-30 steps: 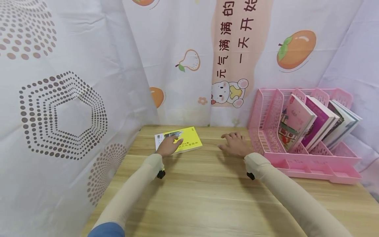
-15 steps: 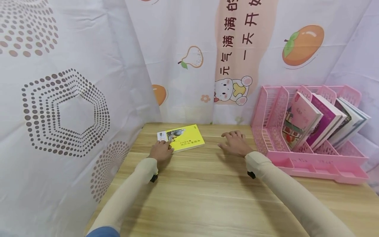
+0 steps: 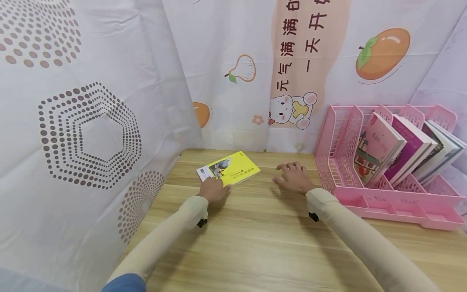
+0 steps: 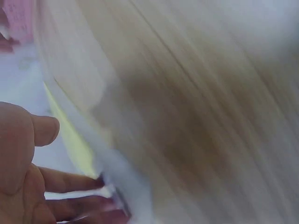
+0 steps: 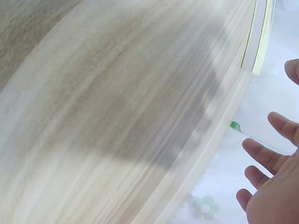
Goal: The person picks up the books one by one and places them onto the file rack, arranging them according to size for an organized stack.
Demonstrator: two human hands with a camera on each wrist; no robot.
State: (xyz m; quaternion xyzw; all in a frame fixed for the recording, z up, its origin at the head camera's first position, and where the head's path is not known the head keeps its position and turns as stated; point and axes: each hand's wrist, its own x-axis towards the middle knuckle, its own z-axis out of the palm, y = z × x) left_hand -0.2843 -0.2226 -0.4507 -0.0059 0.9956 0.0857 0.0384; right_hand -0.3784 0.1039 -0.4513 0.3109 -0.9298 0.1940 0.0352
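Observation:
A yellow book (image 3: 238,167) with a dark picture and a white strip lies flat near the back of the wooden table. My left hand (image 3: 214,190) is at its near left edge, the fingertips touching it. In the left wrist view the fingers (image 4: 70,182) reach straight to the blurred book edge (image 4: 77,135), with the thumb held apart. To the right of the book, my right hand (image 3: 294,178) hovers over the table with spread fingers and holds nothing. The right wrist view shows those fingers (image 5: 264,154) apart from the book's end (image 5: 257,42).
A pink book rack (image 3: 397,198) with small front compartments stands on the right, several books leaning in it, among them a pink one (image 3: 379,146) and a purple one (image 3: 408,146). Printed cloth (image 3: 226,105) hangs behind the wooden table (image 3: 255,243).
My left hand has drawn back from above the book to its near left edge. The book has turned slightly counter-clockwise. The right hand keeps nearly the same pose, and the view has shifted a little.

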